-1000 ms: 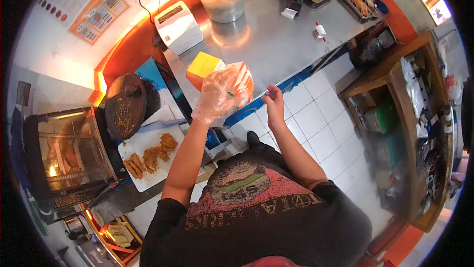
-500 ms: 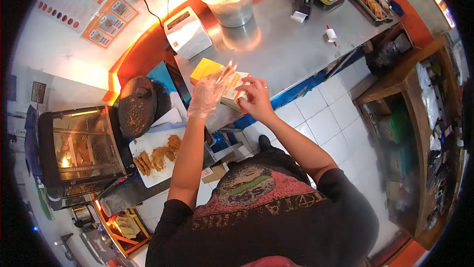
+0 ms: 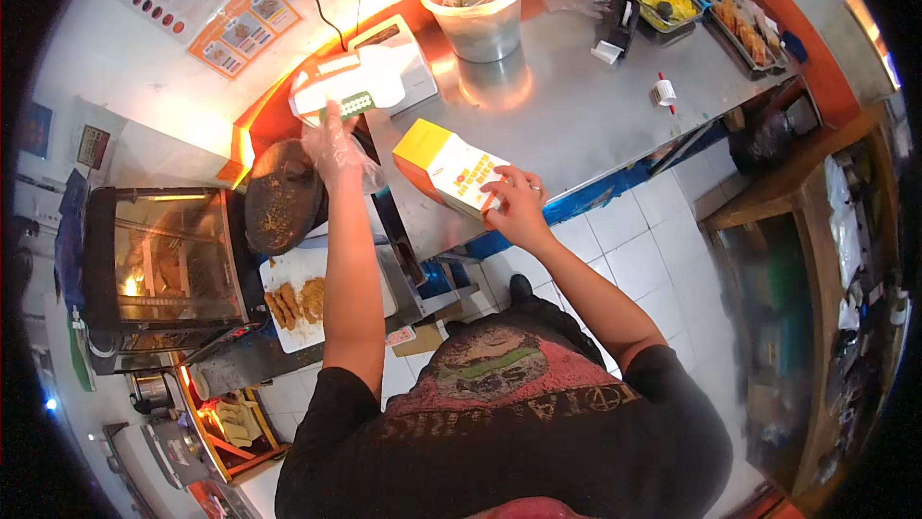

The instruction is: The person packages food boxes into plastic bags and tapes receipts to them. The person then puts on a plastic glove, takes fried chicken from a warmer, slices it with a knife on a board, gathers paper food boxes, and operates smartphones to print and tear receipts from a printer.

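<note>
My right hand (image 3: 519, 197) grips the lower end of a yellow-and-white food carton (image 3: 466, 168) with orange lettering, tilted over the edge of the steel counter. In a clear plastic glove, my left hand (image 3: 338, 149) is raised to the left of the carton. Its fingers are closed on a white printed packet (image 3: 327, 87) with orange and green markings; glare washes out much of it. Behind this packet stands a white box-shaped device (image 3: 408, 68) with a slot on top. Below my left forearm, breaded fried pieces (image 3: 288, 303) lie on a white board (image 3: 307, 260).
A white bucket (image 3: 480, 44) stands on the steel counter (image 3: 567, 106), with trays of food (image 3: 667, 5) farther right. At left are a lit glass warmer (image 3: 173, 260) and a dark round lid (image 3: 279, 197). A wooden shelf (image 3: 797, 183) stands at right.
My left hand has left the carton and moved left and up, with the white packet now in it. My right hand still holds the carton. The view has shifted slightly.
</note>
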